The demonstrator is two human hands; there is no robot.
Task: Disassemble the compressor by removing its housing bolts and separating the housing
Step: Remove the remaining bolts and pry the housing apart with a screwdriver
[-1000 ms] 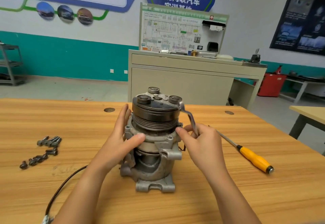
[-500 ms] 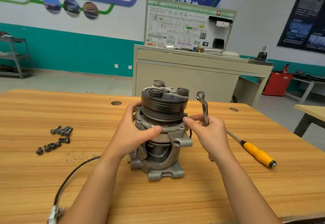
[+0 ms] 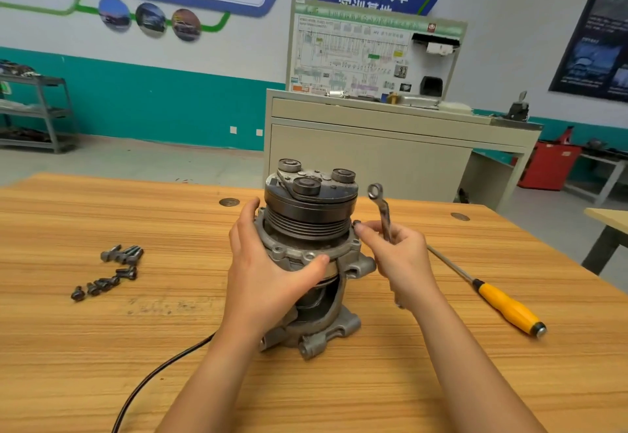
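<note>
Starting at the left, loose bolts (image 3: 108, 272) lie on the table (image 3: 102, 364), well apart from the compressor (image 3: 311, 215), which stands upright mid-table. Your left hand (image 3: 268, 262) curls round its housing flange, thumb along the near rim. Your right hand (image 3: 397, 255) clamps the wrench (image 3: 382, 215), its fingertips (image 3: 367, 228) at the flange's right edge. Expect heavy, rigid, probably oily cast metal: grip the flange or mounting lugs, not the pulley, which may spin.
</note>
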